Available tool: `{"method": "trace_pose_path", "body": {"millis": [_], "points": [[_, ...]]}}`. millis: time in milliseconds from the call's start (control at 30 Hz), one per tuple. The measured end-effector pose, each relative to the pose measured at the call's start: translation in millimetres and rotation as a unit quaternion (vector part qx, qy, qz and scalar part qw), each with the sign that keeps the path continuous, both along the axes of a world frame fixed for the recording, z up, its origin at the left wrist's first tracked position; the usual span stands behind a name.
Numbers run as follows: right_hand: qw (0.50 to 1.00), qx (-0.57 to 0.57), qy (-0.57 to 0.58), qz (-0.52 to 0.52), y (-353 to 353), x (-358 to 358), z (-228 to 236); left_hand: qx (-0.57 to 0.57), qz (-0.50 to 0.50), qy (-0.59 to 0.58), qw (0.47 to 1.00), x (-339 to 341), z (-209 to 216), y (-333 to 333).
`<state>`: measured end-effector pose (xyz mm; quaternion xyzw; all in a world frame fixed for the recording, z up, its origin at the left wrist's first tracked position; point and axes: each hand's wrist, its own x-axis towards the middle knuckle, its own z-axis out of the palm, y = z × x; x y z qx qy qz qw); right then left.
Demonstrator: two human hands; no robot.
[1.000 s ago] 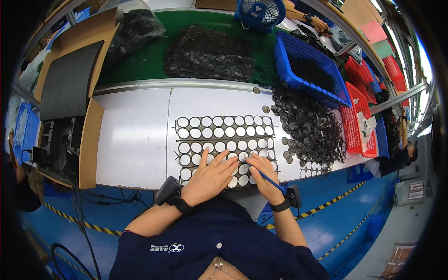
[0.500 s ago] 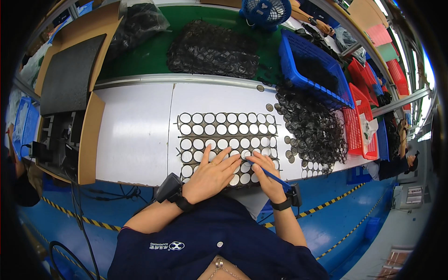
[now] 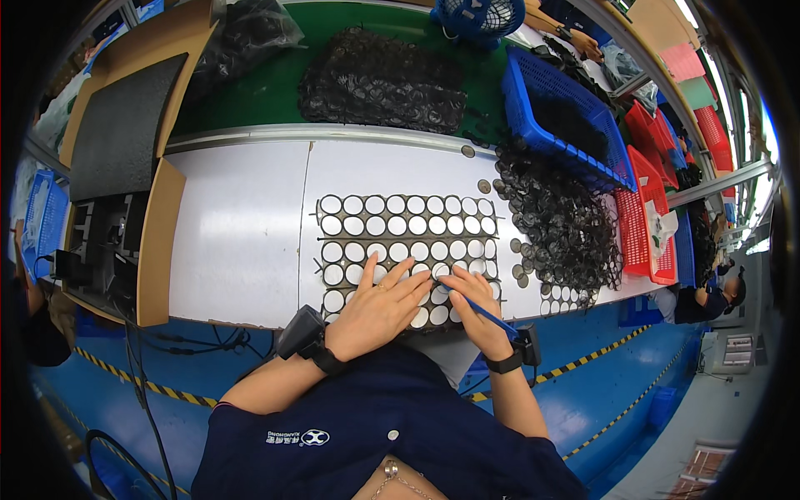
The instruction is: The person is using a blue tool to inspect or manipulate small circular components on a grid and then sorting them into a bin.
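Rows of round white discs in dark frames form panels [image 3: 407, 215] on the white table in front of me. My left hand [image 3: 372, 320] lies palm down over the nearer rows, fingers spread and stretched out, holding nothing. Just right of it, my right hand [image 3: 479, 323] grips a slim blue pen-like tool [image 3: 497, 321] that slants back across the hand. Its tip sits among the discs close to my left fingertips; whether it touches one I cannot tell. Both hands cover part of the lower rows.
Loose black rings and round parts [image 3: 558, 221] are heaped at the right, beside a blue basket [image 3: 521, 108] and red baskets [image 3: 637, 221]. A stack of dark sheets [image 3: 379, 83] lies on the green surface behind. An open cardboard box [image 3: 167, 242] stands left; a blue fan [image 3: 479, 17] is at the back.
The view has shifted slightly, with the panels a little higher in it. Both hands keep nearly the same places, and the blue tool is still in my right hand.
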<state>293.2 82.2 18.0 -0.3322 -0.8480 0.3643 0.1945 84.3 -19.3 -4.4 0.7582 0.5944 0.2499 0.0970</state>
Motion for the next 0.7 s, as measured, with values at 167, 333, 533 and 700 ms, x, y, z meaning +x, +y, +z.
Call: {"method": "trace_pose_path", "body": {"millis": [167,333,533,700], "points": [[1.000,-0.003,0.001,0.002,1.6,1.9,-1.7,-0.003,-0.001,-0.004,1.000,0.2,0.2,0.1],[1.000,0.002,-0.003,0.005,1.4,0.5,-0.4,-0.002,0.001,-0.005,1.000,0.0,1.1,0.1],[0.999,0.033,-0.018,0.008,-0.3,-2.3,-0.1,-0.004,-0.001,-0.007,1.000,-0.2,0.4,-0.4],[0.959,0.262,-0.090,0.059,-4.7,-14.7,-0.8,-0.013,0.001,-0.004,1.000,0.4,-2.2,1.3]]}}
